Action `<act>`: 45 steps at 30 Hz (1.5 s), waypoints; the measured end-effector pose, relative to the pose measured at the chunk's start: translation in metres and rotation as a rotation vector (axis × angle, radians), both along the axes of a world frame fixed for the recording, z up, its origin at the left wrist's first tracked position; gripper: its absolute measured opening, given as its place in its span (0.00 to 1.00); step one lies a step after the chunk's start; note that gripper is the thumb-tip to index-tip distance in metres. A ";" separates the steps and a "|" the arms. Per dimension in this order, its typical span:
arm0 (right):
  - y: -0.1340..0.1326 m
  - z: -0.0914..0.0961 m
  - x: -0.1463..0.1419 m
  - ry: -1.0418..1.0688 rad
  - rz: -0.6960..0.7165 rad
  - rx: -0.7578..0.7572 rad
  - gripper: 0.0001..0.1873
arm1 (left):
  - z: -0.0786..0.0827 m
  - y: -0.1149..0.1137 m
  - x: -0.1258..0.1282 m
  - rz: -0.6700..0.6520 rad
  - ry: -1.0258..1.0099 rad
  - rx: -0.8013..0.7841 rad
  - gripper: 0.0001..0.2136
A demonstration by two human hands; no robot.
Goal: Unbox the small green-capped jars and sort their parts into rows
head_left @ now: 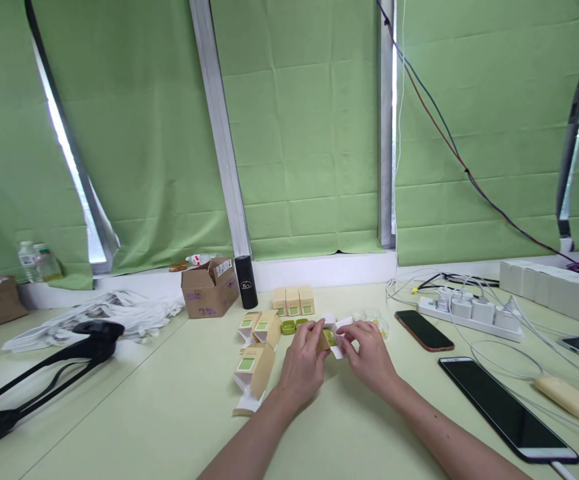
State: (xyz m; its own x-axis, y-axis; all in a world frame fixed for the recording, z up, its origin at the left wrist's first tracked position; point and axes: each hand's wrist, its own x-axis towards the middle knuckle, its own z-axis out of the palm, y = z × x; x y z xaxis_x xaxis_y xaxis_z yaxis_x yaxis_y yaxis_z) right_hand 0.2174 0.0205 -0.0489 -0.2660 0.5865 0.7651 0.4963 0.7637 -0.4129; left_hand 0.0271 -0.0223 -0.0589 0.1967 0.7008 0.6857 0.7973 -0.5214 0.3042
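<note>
My left hand [303, 363] and my right hand [369, 353] meet over the pale green table [169, 413], both closed on one small tan box [330, 339] with white flaps open and a green item showing inside. Left of my hands lie three open tan boxes with green labels [255, 367]. Behind them stand three closed tan boxes [293, 301] in a row. Two small green items [293, 325] lie between the rows.
A brown carton [209, 288] and a black cylinder [246, 283] stand near the window sill. A black strap device [44, 373] lies at left. Phones [423, 330], a tablet [504, 407], a power strip [469, 313] with chargers and cables, and white boxes [554, 288] fill the right side.
</note>
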 end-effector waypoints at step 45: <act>0.022 -0.011 -0.007 0.647 0.222 -0.511 0.24 | 0.013 0.013 -0.008 0.005 -0.783 -0.081 0.28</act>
State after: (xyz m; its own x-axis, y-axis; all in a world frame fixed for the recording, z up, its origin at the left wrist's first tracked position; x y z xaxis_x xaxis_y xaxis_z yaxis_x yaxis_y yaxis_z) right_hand 0.2106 0.0425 -0.0595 -0.0172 0.8870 0.4615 -0.0949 0.4580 -0.8839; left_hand 0.0196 -0.0097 -0.0463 -0.3262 0.7541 0.5700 0.3372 -0.4705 0.8154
